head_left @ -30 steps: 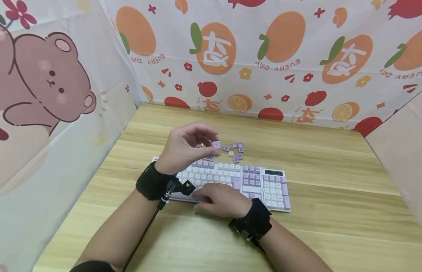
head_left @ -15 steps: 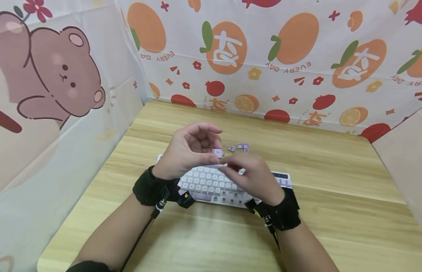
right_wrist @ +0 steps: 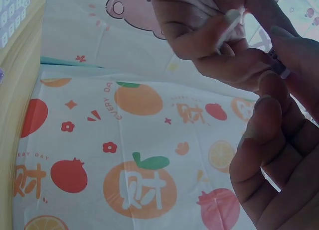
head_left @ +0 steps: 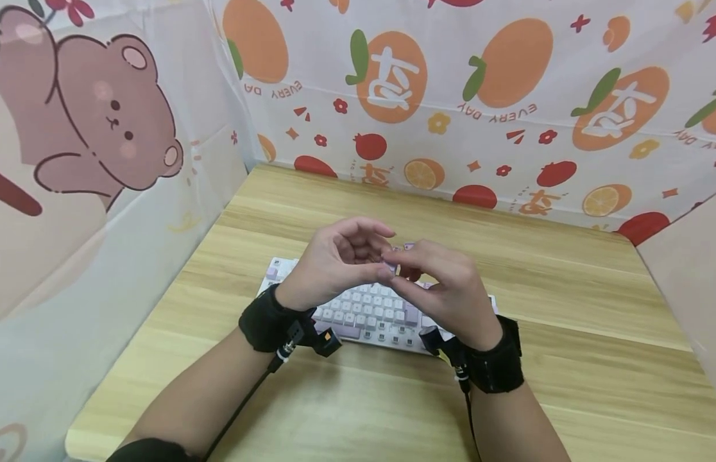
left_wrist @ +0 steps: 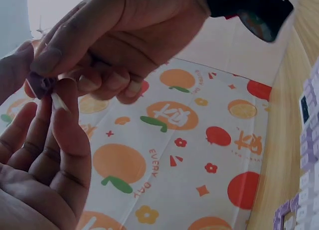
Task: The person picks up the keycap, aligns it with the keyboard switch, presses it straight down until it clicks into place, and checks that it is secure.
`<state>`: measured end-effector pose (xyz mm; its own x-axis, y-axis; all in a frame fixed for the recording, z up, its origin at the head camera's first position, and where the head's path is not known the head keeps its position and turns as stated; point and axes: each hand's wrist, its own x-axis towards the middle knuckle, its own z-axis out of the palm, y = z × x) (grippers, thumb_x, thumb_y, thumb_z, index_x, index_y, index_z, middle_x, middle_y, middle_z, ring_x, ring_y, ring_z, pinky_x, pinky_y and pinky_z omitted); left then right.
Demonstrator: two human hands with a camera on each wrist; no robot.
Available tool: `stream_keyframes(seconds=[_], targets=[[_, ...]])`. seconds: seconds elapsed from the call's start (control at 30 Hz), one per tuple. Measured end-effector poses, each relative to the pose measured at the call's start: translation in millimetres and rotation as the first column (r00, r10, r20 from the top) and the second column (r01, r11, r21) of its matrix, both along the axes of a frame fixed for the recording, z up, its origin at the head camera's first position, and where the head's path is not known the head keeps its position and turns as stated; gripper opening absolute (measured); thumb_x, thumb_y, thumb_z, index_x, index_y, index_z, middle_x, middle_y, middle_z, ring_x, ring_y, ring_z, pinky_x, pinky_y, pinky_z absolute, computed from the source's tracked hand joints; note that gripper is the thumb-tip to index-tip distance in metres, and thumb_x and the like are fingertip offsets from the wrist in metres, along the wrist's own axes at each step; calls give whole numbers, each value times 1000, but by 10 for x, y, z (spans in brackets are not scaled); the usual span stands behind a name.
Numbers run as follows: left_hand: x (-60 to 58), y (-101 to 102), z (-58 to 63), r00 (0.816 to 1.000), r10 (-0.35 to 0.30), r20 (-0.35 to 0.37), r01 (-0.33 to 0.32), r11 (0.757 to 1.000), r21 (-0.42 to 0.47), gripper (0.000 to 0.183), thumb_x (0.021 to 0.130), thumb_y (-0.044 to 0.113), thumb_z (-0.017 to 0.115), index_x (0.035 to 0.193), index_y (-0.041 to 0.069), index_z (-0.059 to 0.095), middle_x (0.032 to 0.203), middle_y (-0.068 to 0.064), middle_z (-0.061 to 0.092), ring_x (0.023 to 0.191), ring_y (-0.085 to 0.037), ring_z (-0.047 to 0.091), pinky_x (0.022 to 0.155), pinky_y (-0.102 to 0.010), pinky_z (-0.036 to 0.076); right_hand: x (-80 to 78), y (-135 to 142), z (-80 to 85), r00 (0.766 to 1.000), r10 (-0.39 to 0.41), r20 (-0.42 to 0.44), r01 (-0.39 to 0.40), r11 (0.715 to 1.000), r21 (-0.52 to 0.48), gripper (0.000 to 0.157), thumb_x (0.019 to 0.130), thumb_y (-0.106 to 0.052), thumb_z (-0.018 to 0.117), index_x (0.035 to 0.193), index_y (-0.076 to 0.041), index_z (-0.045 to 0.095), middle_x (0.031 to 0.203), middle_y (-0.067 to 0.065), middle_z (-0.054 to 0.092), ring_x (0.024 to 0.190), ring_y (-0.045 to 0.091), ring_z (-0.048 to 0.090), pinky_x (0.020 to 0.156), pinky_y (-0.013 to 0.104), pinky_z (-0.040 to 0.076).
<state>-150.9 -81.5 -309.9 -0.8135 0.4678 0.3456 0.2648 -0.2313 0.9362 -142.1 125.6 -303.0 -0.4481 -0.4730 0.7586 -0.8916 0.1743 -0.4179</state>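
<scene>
Over the keyboard (head_left: 358,308), my two hands meet fingertip to fingertip at a small purple keycap (head_left: 391,267). My left hand (head_left: 342,266) pinches it between thumb and finger, its other fingers curved loosely above. From the right, my right hand (head_left: 450,285) also has thumb and forefinger on the keycap. The left wrist view shows the dark, hollow-looking underside of the keycap (left_wrist: 44,85); in the right wrist view a bit of the keycap (right_wrist: 280,68) shows among the fingers. White and purple keys fill the keyboard, with several bare switches (head_left: 395,341) along its front edge.
A few loose purple keycaps (head_left: 409,246) lie on the wooden table (head_left: 554,346) behind the keyboard, mostly hidden by the hands. Fruit-printed cloth (head_left: 450,115) rises at the back, and a bear-printed cloth (head_left: 110,115) at the left. Cables run from both wrist straps.
The right hand has come up from the keyboard's front keys to the keycap in the left hand and now pinches it too. The left hand has shifted slightly right in view.
</scene>
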Motion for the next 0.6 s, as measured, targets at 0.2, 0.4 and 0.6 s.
stream_keyframes(seconds=[0.2,0.4,0.6], targets=[[-24,-22,18,1000,23,-16,-25,987,-160,42,84,6,77,122,6,60,101,-13,72,89,-27,70,77,-38,58,-38,16,-66,999,-23,28,22,998,61,15,89,-15,73,101,-6,76,80,0,67,69,9,55,62,17,46],[-122,-112,24,996,42,-73,-65,935,-350,40,83,8,78,120,8,62,100,-7,74,89,-20,71,75,-35,58,-111,27,-160,992,-62,110,44,987,154,22,82,-7,79,104,-10,76,81,-3,68,71,6,57,64,21,49],[-318,-333,170,975,69,-211,-179,807,-563,27,84,15,78,109,12,69,96,3,73,87,-11,68,75,-30,58,-157,131,-191,981,-133,144,103,974,200,23,83,-14,79,106,-10,75,90,-3,72,72,5,58,64,24,51]])
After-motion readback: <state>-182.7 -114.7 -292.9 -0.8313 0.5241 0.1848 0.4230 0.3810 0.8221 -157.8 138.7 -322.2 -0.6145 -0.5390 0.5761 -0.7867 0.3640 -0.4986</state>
